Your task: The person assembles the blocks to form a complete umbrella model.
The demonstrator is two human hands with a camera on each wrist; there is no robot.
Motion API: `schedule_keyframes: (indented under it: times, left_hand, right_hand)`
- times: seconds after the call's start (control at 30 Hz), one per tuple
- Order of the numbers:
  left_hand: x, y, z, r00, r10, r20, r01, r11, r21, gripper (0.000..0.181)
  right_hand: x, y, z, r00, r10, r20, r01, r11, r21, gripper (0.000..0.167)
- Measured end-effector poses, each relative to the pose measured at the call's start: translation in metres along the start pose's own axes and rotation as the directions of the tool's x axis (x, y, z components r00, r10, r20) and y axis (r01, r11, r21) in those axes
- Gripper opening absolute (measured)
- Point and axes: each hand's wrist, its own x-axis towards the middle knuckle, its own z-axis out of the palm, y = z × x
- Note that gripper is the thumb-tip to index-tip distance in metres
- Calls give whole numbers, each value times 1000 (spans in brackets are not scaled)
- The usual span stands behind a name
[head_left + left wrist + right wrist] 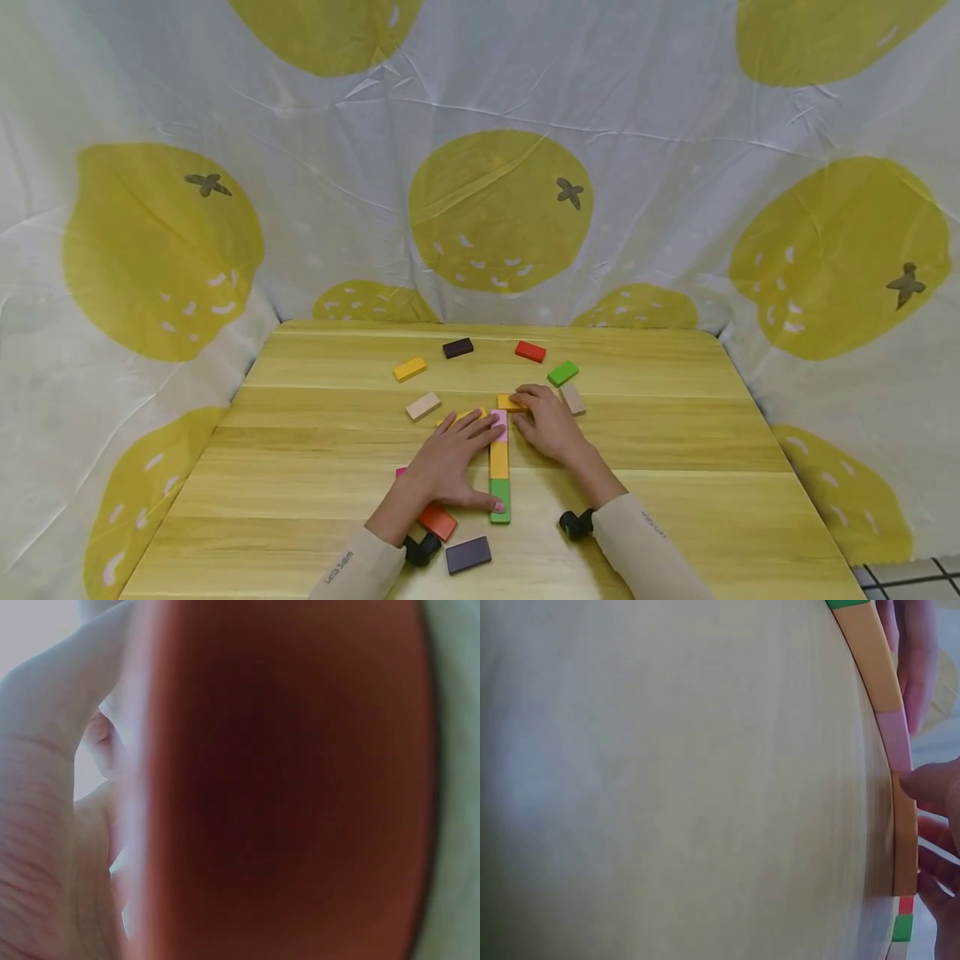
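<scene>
Orange block (503, 402) lies crosswise at the far end of a straight row, under the right hand (553, 427) and just beyond the left fingertips. Row, far to near: pink block (503, 434), yellow-orange block (498, 461), green block (502, 490), end to end.

Right hand: thumb and fingers pinch the orange block. Left hand (456, 460): spread, gripping nothing; fingertips rest on the pink block, thumb on the green one.

Blocks: flat, rectangular, smooth, sharp-edged, painted. Tan block (423, 407), apparently bare wood, lies left of the row; slate-purple block (468, 556) nearer the person. Tabletop (660, 508): pale, wood-grained planks. Cloth (652, 200) behind: creased, lemon-printed.
</scene>
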Motion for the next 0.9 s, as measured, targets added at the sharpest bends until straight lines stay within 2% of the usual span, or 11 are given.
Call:
schedule_keyframes:
  times: [0.33, 0.57, 0.9]
  left_hand:
    - [3, -4, 1, 999, 31, -30, -30, 999, 39, 117]
    - [3, -4, -3, 1000, 18, -1, -18, 1000, 21, 117]
    - [4, -5, -2, 1000, 16, -4, -16, 1000, 12, 117]
  right_hand:
    - [-1, 1, 5, 1000, -15, -13, 15, 1000, 0, 36]
    - [-1, 0, 4, 999, -36, -1, 36, 999, -32, 39]
    - [-4, -4, 0, 999, -44, 23, 44, 998, -38, 46]
